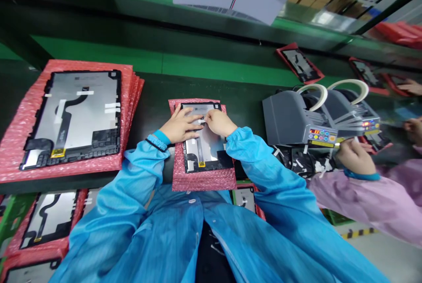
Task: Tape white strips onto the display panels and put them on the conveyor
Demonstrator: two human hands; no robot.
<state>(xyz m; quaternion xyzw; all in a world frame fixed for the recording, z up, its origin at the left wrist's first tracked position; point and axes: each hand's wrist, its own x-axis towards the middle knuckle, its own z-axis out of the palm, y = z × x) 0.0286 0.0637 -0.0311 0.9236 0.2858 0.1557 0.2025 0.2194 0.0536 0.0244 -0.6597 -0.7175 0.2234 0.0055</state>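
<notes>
In front of me a tablet screen panel (209, 144) lies back side up on pink bubble wrap (204, 182), at the table's front edge. My left hand (182, 125) rests on its upper left part, fingers stretched out and spread. Against the upper middle of the panel, beside the left fingertips, my right hand (220, 122) has its fingers closed in a pinch. Whatever sits between them is too small to make out. A dark flat cable with a yellow end (201, 164) runs down the panel.
On the left, another panel (85, 116) tops a stack of pink bubble wrap (13, 160). Grey tape dispensers (286, 118) stand at the right, near a co-worker's hand (358, 157). More wrapped panels (300, 64) lie at the back right, and others (49, 217) sit below the table edge.
</notes>
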